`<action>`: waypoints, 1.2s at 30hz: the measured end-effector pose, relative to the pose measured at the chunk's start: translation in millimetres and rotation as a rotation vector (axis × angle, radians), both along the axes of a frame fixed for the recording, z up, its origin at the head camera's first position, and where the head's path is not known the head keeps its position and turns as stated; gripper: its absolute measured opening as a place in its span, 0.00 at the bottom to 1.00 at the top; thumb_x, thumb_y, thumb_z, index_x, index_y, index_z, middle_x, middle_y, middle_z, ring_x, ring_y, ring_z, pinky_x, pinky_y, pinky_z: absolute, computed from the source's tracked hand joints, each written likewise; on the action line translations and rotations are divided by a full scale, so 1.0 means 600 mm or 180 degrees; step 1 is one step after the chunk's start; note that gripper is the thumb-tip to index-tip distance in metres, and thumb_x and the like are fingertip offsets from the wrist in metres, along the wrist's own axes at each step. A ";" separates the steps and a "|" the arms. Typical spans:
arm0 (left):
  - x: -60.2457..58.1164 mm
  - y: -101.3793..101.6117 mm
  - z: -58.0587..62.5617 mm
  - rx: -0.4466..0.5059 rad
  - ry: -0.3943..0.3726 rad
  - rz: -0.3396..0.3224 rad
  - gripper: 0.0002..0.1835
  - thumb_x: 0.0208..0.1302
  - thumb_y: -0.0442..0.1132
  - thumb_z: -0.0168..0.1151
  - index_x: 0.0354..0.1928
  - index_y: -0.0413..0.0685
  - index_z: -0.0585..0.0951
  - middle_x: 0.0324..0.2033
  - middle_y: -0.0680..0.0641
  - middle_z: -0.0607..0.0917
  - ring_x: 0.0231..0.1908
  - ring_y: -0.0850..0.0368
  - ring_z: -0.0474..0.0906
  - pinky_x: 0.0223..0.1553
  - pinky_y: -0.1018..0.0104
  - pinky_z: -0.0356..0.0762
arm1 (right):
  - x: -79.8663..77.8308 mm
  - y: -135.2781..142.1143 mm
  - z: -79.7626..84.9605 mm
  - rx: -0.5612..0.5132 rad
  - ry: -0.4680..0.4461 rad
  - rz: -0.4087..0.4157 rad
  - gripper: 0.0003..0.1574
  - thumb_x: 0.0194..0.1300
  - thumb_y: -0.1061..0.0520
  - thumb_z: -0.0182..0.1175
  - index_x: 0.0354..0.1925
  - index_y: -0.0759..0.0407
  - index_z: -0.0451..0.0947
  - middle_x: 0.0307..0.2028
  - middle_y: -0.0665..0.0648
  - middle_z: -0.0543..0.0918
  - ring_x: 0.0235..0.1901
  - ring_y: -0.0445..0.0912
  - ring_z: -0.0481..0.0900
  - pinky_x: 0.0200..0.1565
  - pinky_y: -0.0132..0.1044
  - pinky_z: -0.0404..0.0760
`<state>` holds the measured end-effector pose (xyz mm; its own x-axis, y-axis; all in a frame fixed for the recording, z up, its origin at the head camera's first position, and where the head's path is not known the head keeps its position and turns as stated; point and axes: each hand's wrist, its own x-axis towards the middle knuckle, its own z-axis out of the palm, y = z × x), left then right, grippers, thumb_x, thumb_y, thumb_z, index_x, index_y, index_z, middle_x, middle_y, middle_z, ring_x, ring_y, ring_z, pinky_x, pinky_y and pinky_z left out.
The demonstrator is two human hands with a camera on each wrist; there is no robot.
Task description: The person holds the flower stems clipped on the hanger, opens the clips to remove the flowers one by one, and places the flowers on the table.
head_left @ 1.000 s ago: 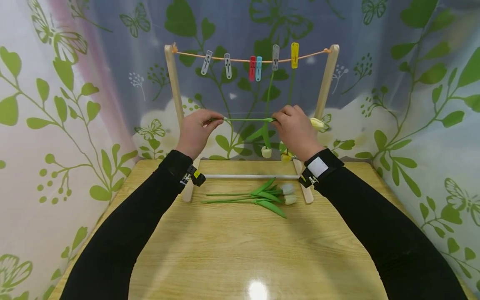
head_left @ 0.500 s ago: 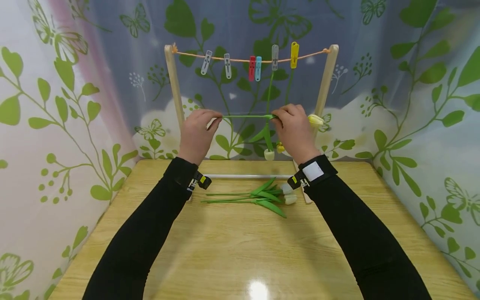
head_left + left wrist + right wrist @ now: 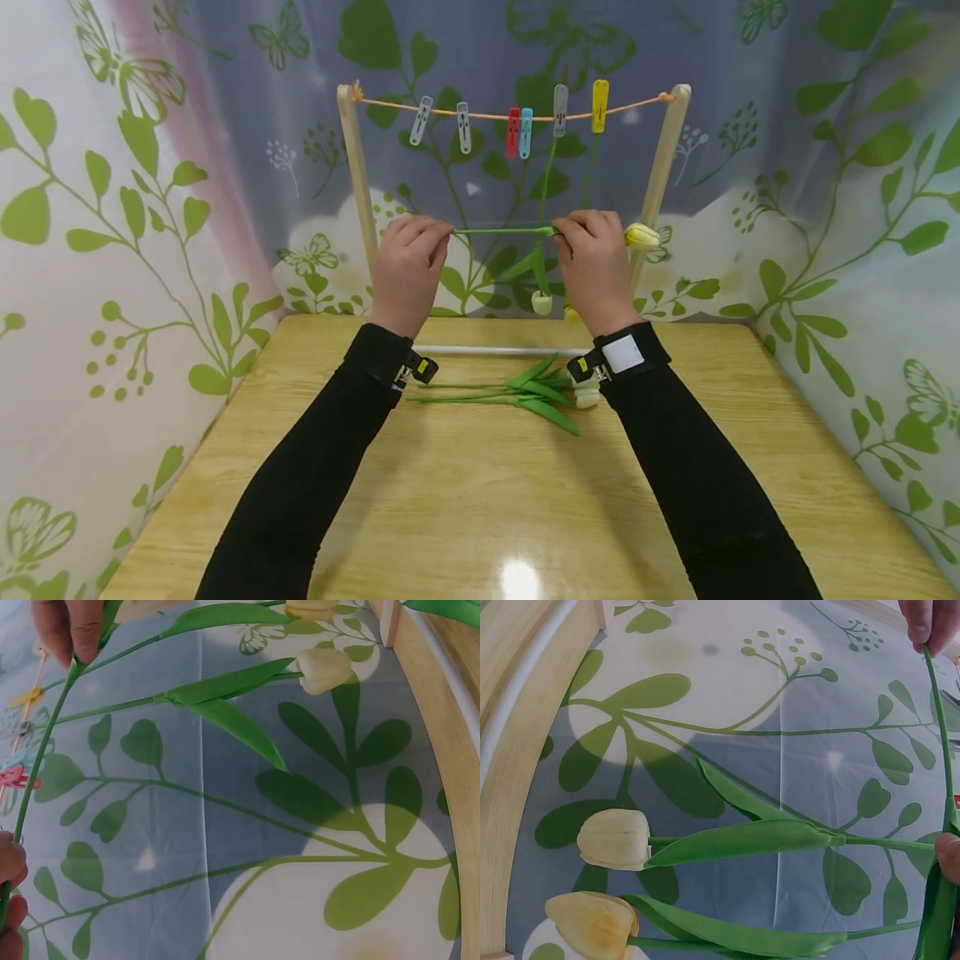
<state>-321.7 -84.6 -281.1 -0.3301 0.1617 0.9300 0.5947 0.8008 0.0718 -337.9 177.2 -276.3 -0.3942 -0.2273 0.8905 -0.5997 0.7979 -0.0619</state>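
Note:
A pale yellow artificial tulip [image 3: 642, 237] lies level between both hands, below the line. My left hand [image 3: 408, 271] pinches the tail end of its stem. With thumb and fingers my right hand [image 3: 596, 267] grips the same tulip by its leafy part, the flower head sticking out to the right. Behind it a white tulip [image 3: 542, 302] hangs head down from a clear grey clothespin [image 3: 560, 110]. A yellow tulip [image 3: 592, 925] hangs beside it from a yellow clothespin [image 3: 600, 107]; the right hand partly hides it in the head view.
More clothespins sit on the orange cord [image 3: 577, 117]: two clear ones, a red one [image 3: 513, 133] and a blue one [image 3: 526, 133]. Wooden posts [image 3: 358, 167] hold the cord. Pale tulips [image 3: 587, 398] lie on the table [image 3: 480, 492]. Patterned curtain surrounds the table on three sides.
Both hands have raised the held tulip slightly, and the forearms have drawn inward. The head view has shifted a little. The hanging tulips and the ones on the table stay put.

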 end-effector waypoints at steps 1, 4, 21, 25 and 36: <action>-0.001 0.002 -0.002 0.0001 0.0013 0.0016 0.11 0.74 0.37 0.58 0.47 0.43 0.88 0.44 0.44 0.87 0.53 0.48 0.79 0.64 0.68 0.73 | 0.000 0.000 0.000 0.0008 0.0027 -0.0013 0.11 0.71 0.61 0.62 0.48 0.66 0.85 0.44 0.64 0.81 0.47 0.58 0.75 0.51 0.46 0.77; -0.001 0.005 -0.010 -0.0012 0.0005 0.0079 0.13 0.76 0.35 0.54 0.48 0.42 0.87 0.45 0.44 0.87 0.54 0.49 0.79 0.66 0.71 0.70 | 0.000 -0.001 -0.002 0.0034 0.0040 -0.0033 0.11 0.71 0.62 0.61 0.48 0.66 0.85 0.45 0.63 0.81 0.48 0.58 0.75 0.51 0.46 0.78; -0.005 0.025 -0.083 0.0395 -0.0241 -0.0029 0.14 0.76 0.29 0.51 0.50 0.42 0.86 0.49 0.44 0.85 0.56 0.48 0.78 0.65 0.68 0.71 | 0.003 -0.023 -0.056 -0.0302 0.0223 -0.0052 0.11 0.73 0.64 0.58 0.45 0.65 0.87 0.45 0.63 0.83 0.49 0.59 0.75 0.59 0.47 0.76; -0.003 0.020 -0.084 0.0496 -0.0132 -0.0026 0.15 0.74 0.26 0.51 0.48 0.41 0.87 0.47 0.43 0.86 0.53 0.47 0.80 0.62 0.65 0.75 | 0.009 -0.030 -0.051 -0.0376 0.0271 -0.0014 0.13 0.75 0.62 0.55 0.46 0.64 0.87 0.46 0.61 0.83 0.49 0.57 0.75 0.56 0.46 0.76; 0.007 0.013 -0.103 0.0678 0.0091 -0.0077 0.14 0.77 0.33 0.52 0.46 0.41 0.88 0.45 0.42 0.87 0.53 0.48 0.80 0.66 0.69 0.72 | 0.034 -0.045 -0.063 -0.0430 0.0328 0.0063 0.17 0.77 0.63 0.51 0.46 0.63 0.87 0.46 0.61 0.83 0.49 0.58 0.74 0.55 0.45 0.75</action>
